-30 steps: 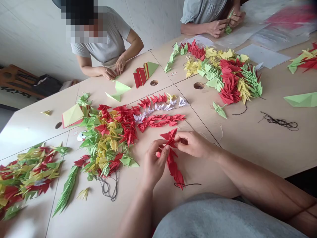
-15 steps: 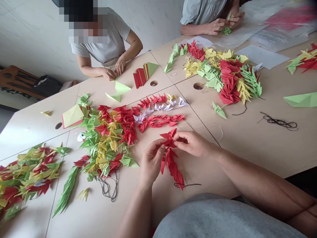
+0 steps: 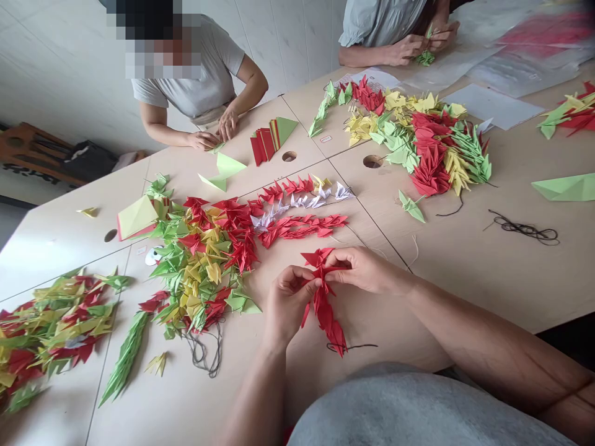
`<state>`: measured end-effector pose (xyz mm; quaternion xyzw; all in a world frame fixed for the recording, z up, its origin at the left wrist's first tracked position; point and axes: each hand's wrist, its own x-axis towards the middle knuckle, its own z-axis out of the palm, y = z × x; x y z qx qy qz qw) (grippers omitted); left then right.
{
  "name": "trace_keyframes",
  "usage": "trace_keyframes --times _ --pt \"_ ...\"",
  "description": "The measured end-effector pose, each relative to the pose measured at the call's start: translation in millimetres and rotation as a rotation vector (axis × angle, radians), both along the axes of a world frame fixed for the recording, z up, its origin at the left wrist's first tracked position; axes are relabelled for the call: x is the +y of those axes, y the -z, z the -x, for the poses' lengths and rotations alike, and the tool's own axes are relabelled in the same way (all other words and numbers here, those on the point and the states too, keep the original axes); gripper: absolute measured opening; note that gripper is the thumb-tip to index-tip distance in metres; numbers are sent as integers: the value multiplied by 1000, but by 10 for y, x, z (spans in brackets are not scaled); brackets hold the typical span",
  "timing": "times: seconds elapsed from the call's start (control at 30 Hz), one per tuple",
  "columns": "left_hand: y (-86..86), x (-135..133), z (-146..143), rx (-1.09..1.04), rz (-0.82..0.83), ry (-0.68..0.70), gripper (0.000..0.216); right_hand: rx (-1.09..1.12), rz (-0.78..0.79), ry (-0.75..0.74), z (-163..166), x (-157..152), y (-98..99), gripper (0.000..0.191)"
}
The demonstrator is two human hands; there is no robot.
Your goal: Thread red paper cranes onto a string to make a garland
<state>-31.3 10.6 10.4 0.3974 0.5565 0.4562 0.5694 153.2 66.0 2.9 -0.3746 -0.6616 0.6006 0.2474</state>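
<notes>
In front of me, a red folded paper crane [image 3: 317, 257] is pinched between my two hands. My left hand [image 3: 290, 297] is closed on its left and lower side, thumb against fingertips. From the right, my right hand [image 3: 360, 267] grips it with thumb and index finger. Below hangs a strand of red paper cranes [image 3: 331, 325], resting on the table with a black cord [image 3: 362, 345] at its lower end. The fingers hide part of the held crane.
A heap of red, yellow and green cranes [image 3: 195, 266] lies left of my hands, another pile [image 3: 60, 328] beyond it. More strands [image 3: 430, 142] lie at the back right near a coiled black cord [image 3: 525, 229]. Two people [image 3: 204, 80] [image 3: 395, 37] work across the table [image 3: 465, 260].
My left hand has shifted slightly right and its fingertips now meet those of my right hand at the red crane. The crane has turned a little. The strand below stays on the table.
</notes>
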Motion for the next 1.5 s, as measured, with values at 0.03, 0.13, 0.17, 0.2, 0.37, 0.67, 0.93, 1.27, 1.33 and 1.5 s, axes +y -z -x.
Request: trace_keyframes --times 0.03,0.13,0.17,0.2,0.37,0.67,0.93,1.27,1.33,1.5 --pt "-3 0 -5 0 1 -1 30 -8 4 -5 1 0 8 21" --pt "-10 -3 -15 13 -9 -5 29 -6 26 -3 7 -4 17 30" --pt "-11 -6 -17 23 -21 -8 29 -3 32 0 10 -4 15 33" --pt "-10 -9 -19 32 -35 -11 28 0 34 5 13 -4 13 35" --pt "5 -28 -15 54 -112 -22 27 19 25 25 10 5 8 36" --pt "16 -17 -11 -53 -74 -17 30 57 70 27 -3 17 -50 32" --pt "-8 3 16 -43 -77 66 30 43 152 9 -8 22 -20 34" --pt "20 -24 29 -22 -86 121 28 0 181 -10 11 -7 -35 39" --pt "15 -23 14 -36 -106 99 28 -13 167 9 12 -11 -50 38" --pt "34 -26 -13 -59 -146 67 25 -2 189 17 11 -10 -72 39"
